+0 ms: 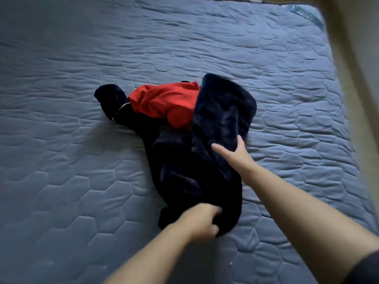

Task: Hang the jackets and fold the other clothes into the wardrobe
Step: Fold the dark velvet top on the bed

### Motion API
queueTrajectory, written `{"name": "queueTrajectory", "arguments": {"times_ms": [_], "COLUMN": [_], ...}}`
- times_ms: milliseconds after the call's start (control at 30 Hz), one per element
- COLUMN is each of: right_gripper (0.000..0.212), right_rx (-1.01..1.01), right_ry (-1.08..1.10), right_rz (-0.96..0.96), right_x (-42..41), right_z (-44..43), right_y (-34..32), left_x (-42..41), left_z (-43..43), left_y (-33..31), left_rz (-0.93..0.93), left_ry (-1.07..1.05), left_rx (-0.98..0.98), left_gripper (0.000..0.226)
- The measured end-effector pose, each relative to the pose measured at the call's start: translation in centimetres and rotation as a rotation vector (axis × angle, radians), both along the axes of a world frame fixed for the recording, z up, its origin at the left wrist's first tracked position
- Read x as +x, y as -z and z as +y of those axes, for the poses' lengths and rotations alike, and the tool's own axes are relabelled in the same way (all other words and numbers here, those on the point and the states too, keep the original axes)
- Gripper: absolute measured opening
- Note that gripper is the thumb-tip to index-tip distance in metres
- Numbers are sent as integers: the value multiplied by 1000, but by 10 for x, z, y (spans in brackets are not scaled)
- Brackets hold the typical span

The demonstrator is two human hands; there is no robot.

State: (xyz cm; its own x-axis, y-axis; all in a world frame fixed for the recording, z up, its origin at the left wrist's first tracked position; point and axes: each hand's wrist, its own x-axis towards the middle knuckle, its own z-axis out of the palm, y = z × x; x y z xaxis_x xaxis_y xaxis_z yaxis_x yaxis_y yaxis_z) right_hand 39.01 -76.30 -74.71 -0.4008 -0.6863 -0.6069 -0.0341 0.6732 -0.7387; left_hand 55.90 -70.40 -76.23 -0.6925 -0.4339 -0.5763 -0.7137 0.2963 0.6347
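Note:
A dark navy fleece garment lies crumpled in the middle of the blue quilted mattress. A red garment sits bunched on its far part, partly under a dark fold. My left hand grips the near end of the dark garment, fingers curled into the cloth. My right hand holds the garment's right fold, thumb spread to the left and fingers wrapped round the fold's edge. The image is slightly blurred by motion.
The mattress stretches wide on all sides of the clothes. Its right edge runs along a beige wall or floor strip. A label shows at the far right corner.

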Motion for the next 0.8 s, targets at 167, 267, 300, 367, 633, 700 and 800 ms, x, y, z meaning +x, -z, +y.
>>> {"name": "queueTrajectory", "arguments": {"times_ms": [167, 267, 300, 367, 633, 700, 800], "right_gripper": [36, 32, 33, 40, 70, 72, 74], "right_rx": [330, 567, 646, 809, 566, 346, 201], "right_ry": [-129, -154, -153, -193, -411, -506, -757], "right_rz": [498, 612, 632, 613, 735, 828, 812], "right_x": [-40, -82, -95, -110, -113, -107, -95], "right_z": [52, 107, 126, 160, 160, 140, 118], "right_y": [-11, -18, -19, -21, 0, 16, 39], "left_x": [-5, 22, 28, 32, -21, -33, -35], "left_z": [41, 27, 19, 6, -24, -26, -13], "left_y": [-13, -13, -13, -12, 12, 28, 49], "left_rz": [-36, -117, -153, -229, -224, -267, -347], "left_ry": [180, -67, -129, -231, -349, -363, -259], "left_rx": [39, -82, -164, -298, -293, -234, -211], "left_gripper": [34, 26, 22, 24, 73, 66, 43]}}
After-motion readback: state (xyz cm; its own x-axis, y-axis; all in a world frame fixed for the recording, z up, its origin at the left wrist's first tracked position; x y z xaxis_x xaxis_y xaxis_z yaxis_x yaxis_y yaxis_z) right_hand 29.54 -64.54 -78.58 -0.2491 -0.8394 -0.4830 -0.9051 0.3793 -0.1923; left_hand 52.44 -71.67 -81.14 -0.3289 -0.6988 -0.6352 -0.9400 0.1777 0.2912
